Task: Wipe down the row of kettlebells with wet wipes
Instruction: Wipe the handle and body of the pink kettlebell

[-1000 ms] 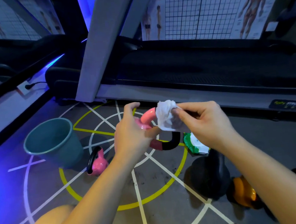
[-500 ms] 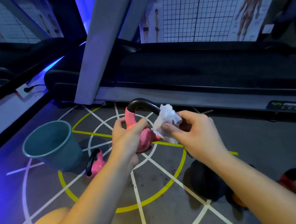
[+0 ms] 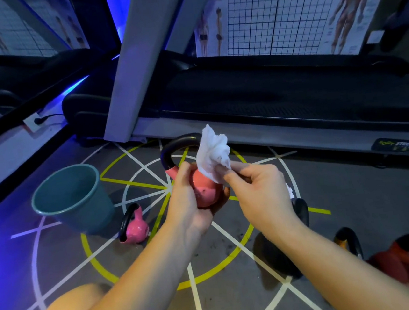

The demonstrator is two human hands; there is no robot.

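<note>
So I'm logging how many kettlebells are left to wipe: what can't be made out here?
- Black kettlebell: head view, mostly behind the right hand.
- Red kettlebell: partly behind the right forearm, near the frame's lower right.
- Held pink kettlebell: underside covered by the left hand.
- Wet wipe: hides part of its handle.

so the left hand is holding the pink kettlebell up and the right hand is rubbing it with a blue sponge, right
Not quite. The left hand does hold the pink kettlebell up, but the right hand works on it with a crumpled white wipe, not a blue sponge. The head view shows this.
</note>
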